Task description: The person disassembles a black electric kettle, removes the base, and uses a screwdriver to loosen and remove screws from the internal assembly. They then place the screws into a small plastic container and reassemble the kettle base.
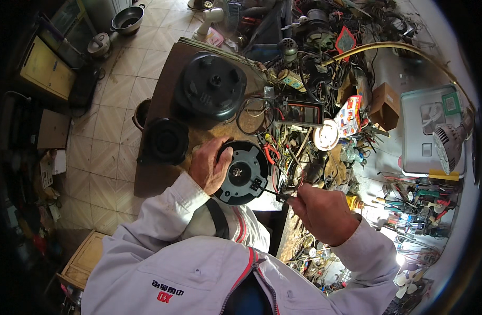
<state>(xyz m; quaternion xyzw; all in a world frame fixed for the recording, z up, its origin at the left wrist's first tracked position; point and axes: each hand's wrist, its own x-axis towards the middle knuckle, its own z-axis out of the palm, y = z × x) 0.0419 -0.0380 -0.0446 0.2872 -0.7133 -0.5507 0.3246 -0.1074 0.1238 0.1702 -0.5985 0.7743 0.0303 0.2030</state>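
A round black appliance base (244, 199) with a grey metal plate lies at the table's near edge, just in front of me. My left hand (208, 167) grips its left rim, with the thumb over the edge. In my right hand (325, 214) is a screwdriver (274, 193), its dark shaft pointing left. The tip reaches a small black terminal block (256, 184) on the plate's right side; whether it sits in a screw I cannot tell. Beyond the base stands a large black housing (212, 86), and a smaller round black part (166, 142) lies to its left.
Red-handled pliers (271, 151) and loose wires crowd the right of the table (156, 100). A lit lamp (326, 135) shines there. Tangled cables and parts fill the far right, beside a cardboard box (385, 106) and a grey-white plastic bin (409, 152). Tiled floor (102, 168) lies left.
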